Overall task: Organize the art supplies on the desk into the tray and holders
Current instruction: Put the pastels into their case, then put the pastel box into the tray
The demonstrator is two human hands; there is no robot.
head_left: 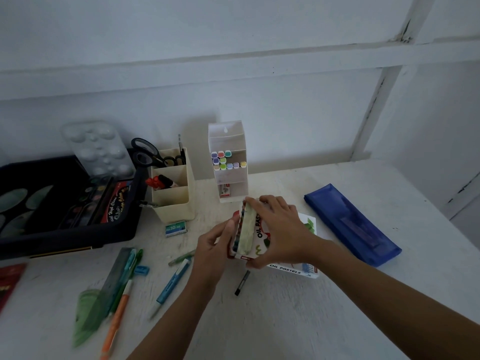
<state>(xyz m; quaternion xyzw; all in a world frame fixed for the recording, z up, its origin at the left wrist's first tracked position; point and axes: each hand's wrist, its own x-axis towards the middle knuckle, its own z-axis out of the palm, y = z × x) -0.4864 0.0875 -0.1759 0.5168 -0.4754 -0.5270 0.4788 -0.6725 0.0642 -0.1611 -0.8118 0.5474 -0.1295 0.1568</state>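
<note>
Pastel box (250, 229): held up off the counter (259, 323), centre frame, tipped on its long edge. Crayon row shows on the L face, "OIL PAS…" print on the R.
L grip (215, 245): clamped on the box's L side, fingers curled round it.
R grip (281, 228): clamped over the box's top and R face, fingers wrapped at the far end, thumb at the near corner.
2nd box (293, 270): "OIL PASTELS" on its edge, flat on the counter just under the R grip, partly hidden.
Tray (65, 241): black, far L. Paint set (111, 201) lies inside.
Palette (100, 149): clear, upright at the tray's back R corner.
Cream holder (174, 203): touching the tray's R side. Scissors (145, 152) in the back slot, red + black markers (158, 181) in the mid slot.
Clear holder (228, 141): upright behind the hands, near the wall. Pastel-cap markers (226, 162) on the mid shelf, small pack on the bottom shelf.
Staple box (176, 228): just in front of the cream holder.
Pouch (353, 224): blue, flat, R of the hands, apart from them.
Loose, near L: green ruler (113, 284) w/ orange pen (117, 315) beside it, blue pen (171, 284), blue sharpener (141, 270).
Black stick (242, 283): small, on the counter betw. the forearms; can't tell what it is.
</note>
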